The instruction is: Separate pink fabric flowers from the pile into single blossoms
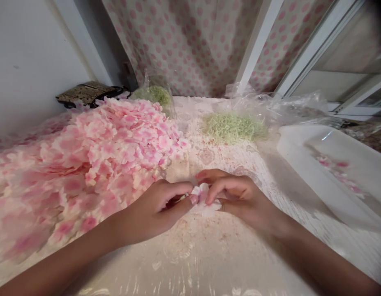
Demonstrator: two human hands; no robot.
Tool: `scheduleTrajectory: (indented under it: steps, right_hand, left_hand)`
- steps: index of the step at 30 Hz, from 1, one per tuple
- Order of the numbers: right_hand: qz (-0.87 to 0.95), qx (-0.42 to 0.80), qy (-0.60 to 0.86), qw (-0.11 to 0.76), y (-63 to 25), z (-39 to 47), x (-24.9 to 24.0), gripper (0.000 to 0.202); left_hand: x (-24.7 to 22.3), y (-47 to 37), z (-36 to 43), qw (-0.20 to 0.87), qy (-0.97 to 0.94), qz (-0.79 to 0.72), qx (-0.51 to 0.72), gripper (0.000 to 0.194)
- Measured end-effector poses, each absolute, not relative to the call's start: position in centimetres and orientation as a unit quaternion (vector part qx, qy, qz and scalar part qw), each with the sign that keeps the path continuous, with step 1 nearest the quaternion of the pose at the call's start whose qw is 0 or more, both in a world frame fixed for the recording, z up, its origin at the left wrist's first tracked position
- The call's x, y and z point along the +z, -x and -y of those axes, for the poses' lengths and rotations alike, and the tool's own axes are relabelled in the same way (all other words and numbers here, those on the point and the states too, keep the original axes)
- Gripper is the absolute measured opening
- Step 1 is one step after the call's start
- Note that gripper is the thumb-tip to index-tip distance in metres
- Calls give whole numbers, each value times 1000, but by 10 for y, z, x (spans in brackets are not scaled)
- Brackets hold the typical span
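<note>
Between my two hands, near the middle of the table, is a small pale pink-white flower [202, 192]. My left hand [167, 205] pinches at its left side with thumb and forefinger, where a bit of green shows. On the flower's right side, my right hand [239, 197] holds a petal between thumb and fingers. A big heap of pink and white fabric-like flowers [116, 144] spreads to the left, behind my left forearm. Thin pale green stems [235, 127] lie in a bundle beyond my hands.
A white tray [307, 142] with a few pink flowers inside stands at the right. Clear plastic wrap [279, 107] lies at the back, and a bag of green pieces [158, 95] sits behind the heap. A patterned purse [85, 92] rests at the back left, near a dotted curtain [190, 45].
</note>
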State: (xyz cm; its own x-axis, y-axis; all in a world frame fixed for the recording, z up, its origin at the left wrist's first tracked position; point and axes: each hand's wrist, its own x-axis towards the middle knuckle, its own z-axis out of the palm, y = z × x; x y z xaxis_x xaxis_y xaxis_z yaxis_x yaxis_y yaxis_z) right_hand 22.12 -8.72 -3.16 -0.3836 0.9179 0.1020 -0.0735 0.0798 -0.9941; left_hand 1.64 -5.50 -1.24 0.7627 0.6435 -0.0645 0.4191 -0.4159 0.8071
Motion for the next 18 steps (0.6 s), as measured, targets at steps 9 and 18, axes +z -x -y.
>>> scheduleTrajectory:
  steps: [9,18]
  right_hand:
    - [594,541,374,463,-212,93,-34,1]
    - [658,460,451,390,-212,97,-42,13]
  left_hand:
    - [-15,-17,58,408,-848,-311,132,27]
    - [-19,-18,65,218,-925,-294,106,16]
